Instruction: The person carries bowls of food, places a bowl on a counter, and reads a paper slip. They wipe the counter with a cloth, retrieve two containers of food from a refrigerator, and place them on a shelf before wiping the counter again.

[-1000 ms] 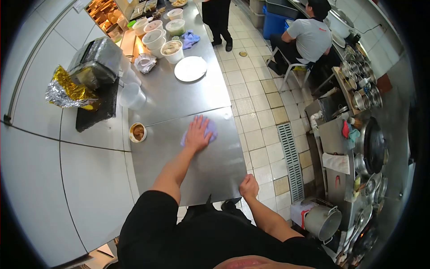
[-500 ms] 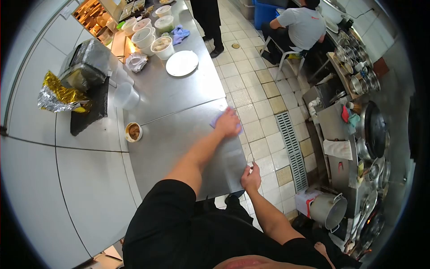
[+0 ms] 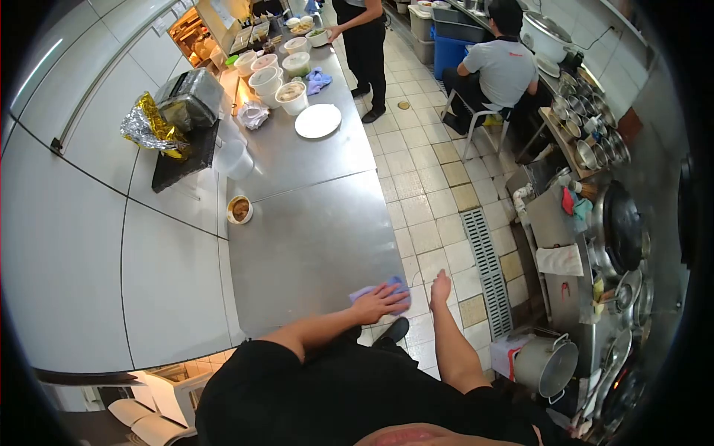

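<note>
My left hand (image 3: 378, 302) presses on a purple cleaning cloth (image 3: 400, 290) at the near right corner of the steel table (image 3: 312, 245). Its fingers lie over the cloth, part of which sticks out past the fingertips. My right hand (image 3: 440, 290) is held off the table's right side, above the tiled floor. Its fingers are drawn together, and I cannot make out whether anything is between them. A small white tub of brown paste (image 3: 239, 210) stands at the table's left edge, away from both hands.
A white plate (image 3: 318, 121), lidded tubs (image 3: 266, 80) and another purple cloth (image 3: 318, 80) are farther up the counter. Gold foil (image 3: 156, 126) lies on a wall shelf. One person (image 3: 364, 44) stands beyond; another (image 3: 500, 70) sits. A large pot (image 3: 547, 360) stands at right.
My left hand has drawn the cloth along the table's right edge towards me. My right hand has moved off the table edge to the right. My view has tilted up.
</note>
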A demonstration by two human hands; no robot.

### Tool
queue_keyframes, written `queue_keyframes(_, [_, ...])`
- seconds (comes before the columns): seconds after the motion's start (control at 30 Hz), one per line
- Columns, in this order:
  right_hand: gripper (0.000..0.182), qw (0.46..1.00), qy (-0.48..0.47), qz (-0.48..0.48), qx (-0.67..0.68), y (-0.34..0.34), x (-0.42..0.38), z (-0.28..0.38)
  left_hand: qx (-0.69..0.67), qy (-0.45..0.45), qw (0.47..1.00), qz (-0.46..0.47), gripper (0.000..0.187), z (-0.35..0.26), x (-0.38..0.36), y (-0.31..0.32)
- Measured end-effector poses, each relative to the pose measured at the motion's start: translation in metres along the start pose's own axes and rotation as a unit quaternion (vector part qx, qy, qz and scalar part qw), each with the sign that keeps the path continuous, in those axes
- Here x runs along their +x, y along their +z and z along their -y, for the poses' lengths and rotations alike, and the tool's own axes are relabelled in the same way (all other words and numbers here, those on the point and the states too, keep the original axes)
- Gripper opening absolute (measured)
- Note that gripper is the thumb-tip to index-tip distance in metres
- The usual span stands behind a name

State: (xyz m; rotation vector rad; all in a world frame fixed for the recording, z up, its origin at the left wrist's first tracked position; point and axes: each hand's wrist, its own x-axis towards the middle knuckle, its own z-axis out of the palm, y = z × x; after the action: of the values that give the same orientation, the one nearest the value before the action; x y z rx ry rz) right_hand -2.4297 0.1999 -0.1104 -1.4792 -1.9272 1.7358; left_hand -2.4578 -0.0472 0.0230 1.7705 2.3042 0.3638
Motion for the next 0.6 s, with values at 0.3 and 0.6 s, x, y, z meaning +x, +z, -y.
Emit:
queue_keyframes(0.3, [0.046, 0.963, -0.07, 0.003, -0.258, 0.053, -0.103, 0.066, 0.002, -0.288, 0.946, 0.148, 0.069, 0.025, -0.271, -0.042])
queue_keyframes(0.6, [0.04, 0.957, -0.037, -0.009, -0.289, 0.054, -0.114, 0.088, 0.019, -0.327, 0.944, -0.044, 0.073, 0.114, -0.189, -0.059])
